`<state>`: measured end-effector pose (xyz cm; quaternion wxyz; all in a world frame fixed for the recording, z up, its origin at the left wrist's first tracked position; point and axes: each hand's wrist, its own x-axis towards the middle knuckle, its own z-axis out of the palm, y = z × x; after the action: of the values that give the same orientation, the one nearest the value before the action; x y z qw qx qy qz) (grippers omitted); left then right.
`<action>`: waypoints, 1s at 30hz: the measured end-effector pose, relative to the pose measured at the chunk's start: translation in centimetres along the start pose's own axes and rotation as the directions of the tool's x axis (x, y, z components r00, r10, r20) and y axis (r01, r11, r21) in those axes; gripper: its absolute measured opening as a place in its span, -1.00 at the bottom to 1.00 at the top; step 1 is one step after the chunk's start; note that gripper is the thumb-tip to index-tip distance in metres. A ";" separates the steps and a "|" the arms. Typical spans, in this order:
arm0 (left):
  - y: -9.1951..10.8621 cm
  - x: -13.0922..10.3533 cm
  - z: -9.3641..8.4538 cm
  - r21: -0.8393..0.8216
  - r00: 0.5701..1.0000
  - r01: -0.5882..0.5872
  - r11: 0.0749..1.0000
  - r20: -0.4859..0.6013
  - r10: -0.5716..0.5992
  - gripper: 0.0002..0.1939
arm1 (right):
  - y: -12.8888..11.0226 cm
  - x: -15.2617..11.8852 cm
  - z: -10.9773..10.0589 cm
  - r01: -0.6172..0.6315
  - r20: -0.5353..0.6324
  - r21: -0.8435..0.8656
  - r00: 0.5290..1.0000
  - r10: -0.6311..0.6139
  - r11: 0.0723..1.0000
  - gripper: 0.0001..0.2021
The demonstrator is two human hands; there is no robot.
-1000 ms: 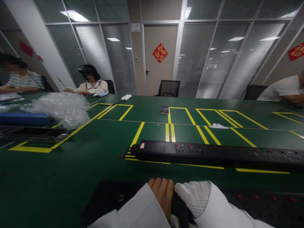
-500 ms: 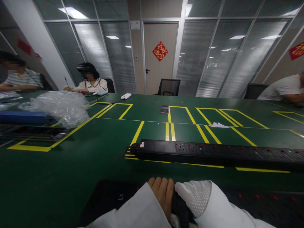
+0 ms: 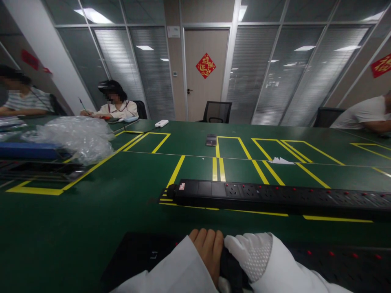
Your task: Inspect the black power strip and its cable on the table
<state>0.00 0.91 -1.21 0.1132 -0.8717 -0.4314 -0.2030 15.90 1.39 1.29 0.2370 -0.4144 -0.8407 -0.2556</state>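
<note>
A long black power strip (image 3: 137, 256) marked L1, with red lights along it, lies across the near side of the table, partly hidden by my forearms. My left hand (image 3: 208, 252), its fingers bare, is curled closed over the middle of it. Close against it, my right hand (image 3: 252, 252) is closed too, in a white glove with a dotted pattern. A black object (image 3: 232, 270) shows between and below the two hands; its kind is hidden. Beyond them sits a second black power strip (image 3: 259, 197), with sockets, red lights and a small label at its left end.
The green table (image 3: 76, 232) carries yellow tape outlines. Clear plastic wrap (image 3: 79, 136), a blue long piece (image 3: 30, 150) and a dark metal tray (image 3: 39, 171) lie at left. A small dark block (image 3: 211, 140) and torn white paper (image 3: 281, 160) lie farther back. Several people sit around.
My hands keep almost the same closed pose. The marked left end of the near power strip appears slightly farther left and lower.
</note>
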 end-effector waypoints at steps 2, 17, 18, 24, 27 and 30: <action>0.0 0.0 0.0 0.007 1.000 0.010 1.000 -0.005 -0.010 -0.72 | 0.0 0.0 0.0 -0.002 0.008 0.007 1.000 0.002 1.000 -0.86; 0.3 0.1 0.3 0.022 0.998 0.043 0.999 -0.038 -0.042 -0.65 | 0.0 0.0 0.2 0.010 -0.010 -0.002 1.000 -0.010 1.000 -0.85; 0.3 0.1 0.3 0.028 0.998 0.051 0.998 -0.032 -0.050 -0.65 | 0.0 -0.1 0.2 0.006 -0.009 -0.003 1.000 -0.006 1.000 -0.84; 0.4 0.1 0.2 0.010 0.998 0.054 0.998 -0.015 -0.054 -0.66 | -0.1 -0.1 0.4 -0.003 -0.001 0.001 1.000 0.003 1.000 -0.84; 0.3 0.1 0.0 0.016 0.999 0.050 0.999 -0.022 -0.049 -0.64 | 0.0 -0.1 0.3 0.004 0.024 -0.003 1.000 -0.004 1.000 -0.85; 0.3 0.1 -0.3 -0.001 0.999 0.036 0.999 -0.006 -0.036 -0.61 | 0.1 -0.1 0.0 0.022 0.013 -0.009 1.000 -0.022 1.000 -0.85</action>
<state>0.24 0.71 -0.93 0.1106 -0.8632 -0.4465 -0.2079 16.02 1.40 1.29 0.2267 -0.4079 -0.8456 -0.2592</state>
